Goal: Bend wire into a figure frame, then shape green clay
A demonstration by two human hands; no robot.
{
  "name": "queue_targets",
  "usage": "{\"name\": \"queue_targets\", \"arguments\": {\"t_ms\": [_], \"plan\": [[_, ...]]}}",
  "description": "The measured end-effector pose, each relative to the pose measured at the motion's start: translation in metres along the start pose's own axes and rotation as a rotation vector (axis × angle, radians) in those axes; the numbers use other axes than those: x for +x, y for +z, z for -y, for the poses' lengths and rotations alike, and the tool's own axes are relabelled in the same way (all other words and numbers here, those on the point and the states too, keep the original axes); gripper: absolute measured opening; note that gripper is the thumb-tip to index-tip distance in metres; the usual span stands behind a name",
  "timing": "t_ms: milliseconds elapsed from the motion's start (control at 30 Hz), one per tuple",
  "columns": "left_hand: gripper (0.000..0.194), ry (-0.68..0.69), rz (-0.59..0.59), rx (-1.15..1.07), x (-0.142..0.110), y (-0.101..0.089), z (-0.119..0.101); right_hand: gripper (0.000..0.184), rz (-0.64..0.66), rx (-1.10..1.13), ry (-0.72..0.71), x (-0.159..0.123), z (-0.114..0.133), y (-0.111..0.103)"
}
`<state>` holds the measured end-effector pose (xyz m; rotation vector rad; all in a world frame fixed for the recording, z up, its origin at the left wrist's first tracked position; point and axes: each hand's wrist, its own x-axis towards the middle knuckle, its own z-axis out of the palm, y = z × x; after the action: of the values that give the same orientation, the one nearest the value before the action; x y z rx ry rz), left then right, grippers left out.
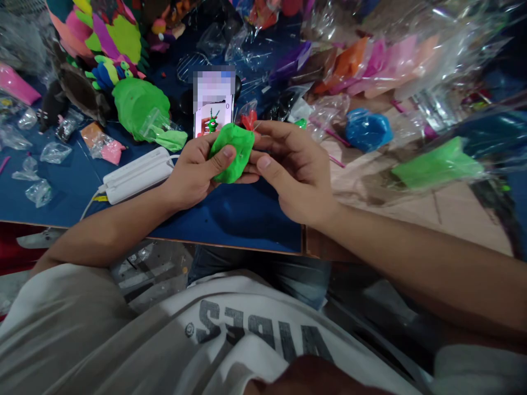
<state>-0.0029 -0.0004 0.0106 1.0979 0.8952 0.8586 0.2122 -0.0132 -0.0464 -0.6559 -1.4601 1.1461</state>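
Observation:
A lump of bright green modelling clay (231, 151) is held between both my hands above the blue table top (239, 216). My left hand (197, 173) cups it from the left with the thumb pressed on its front. My right hand (290, 164) pinches its right edge with thumb and fingers. A small red clay piece (249, 119) shows just behind the lump, by my right fingertips. A phone (213, 107) stands behind, showing a picture of a green figure.
A white power bank (138, 174) with a cable lies left of my hands. More green clay in plastic (142, 107), colourful clay figures (105, 33), small plastic bags (39, 192), blue clay (368, 129) and bagged clay sheets (436, 164) crowd the table.

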Motion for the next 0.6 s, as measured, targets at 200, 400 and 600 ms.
{"name": "queue_targets", "arguments": {"t_ms": [200, 400, 600], "plan": [[0.050, 0.019, 0.151, -0.133, -0.002, 0.000, -0.001, 0.053, 0.056, -0.051, -0.008, 0.003, 0.004, -0.005], [0.059, -0.054, 0.301, -0.201, -0.002, -0.006, -0.004, 0.055, 0.142, -0.165, -0.115, 0.010, 0.010, -0.016], [0.061, -0.231, 0.461, -0.163, -0.001, -0.014, -0.007, 0.051, 0.219, -0.118, -0.117, 0.012, 0.010, -0.018]]}}
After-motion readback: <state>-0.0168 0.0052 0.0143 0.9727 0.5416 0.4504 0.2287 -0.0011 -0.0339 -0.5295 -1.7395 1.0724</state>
